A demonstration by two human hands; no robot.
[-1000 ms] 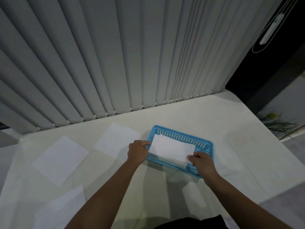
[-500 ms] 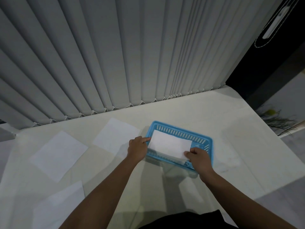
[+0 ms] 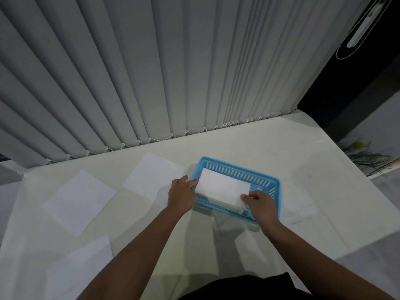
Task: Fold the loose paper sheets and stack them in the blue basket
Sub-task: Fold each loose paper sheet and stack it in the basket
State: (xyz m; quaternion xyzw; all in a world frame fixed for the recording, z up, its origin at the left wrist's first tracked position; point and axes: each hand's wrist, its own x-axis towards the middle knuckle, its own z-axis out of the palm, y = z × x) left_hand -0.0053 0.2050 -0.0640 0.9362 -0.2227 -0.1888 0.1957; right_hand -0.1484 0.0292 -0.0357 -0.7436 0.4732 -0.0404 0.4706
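Note:
A blue slotted basket (image 3: 263, 180) sits on the pale table, right of centre. A folded white sheet (image 3: 223, 188) lies in it, on top of other folded paper whose edges show at the near side. My left hand (image 3: 180, 194) pinches the sheet's left end at the basket's left rim. My right hand (image 3: 260, 204) pinches its near right corner over the basket's near wall. Three loose flat sheets lie to the left: one beside the basket (image 3: 151, 177), one further left (image 3: 80, 200), one near the front edge (image 3: 80, 271).
Grey vertical blinds (image 3: 151, 72) hang along the table's far edge. The table (image 3: 303, 161) ends at the right, where a dark opening and a green plant (image 3: 365, 154) show. My dark clothing fills the bottom edge.
Both hands stay on the folded sheet, which has settled a little lower and further left into the basket. The view has tilted slightly; the loose sheets have not moved.

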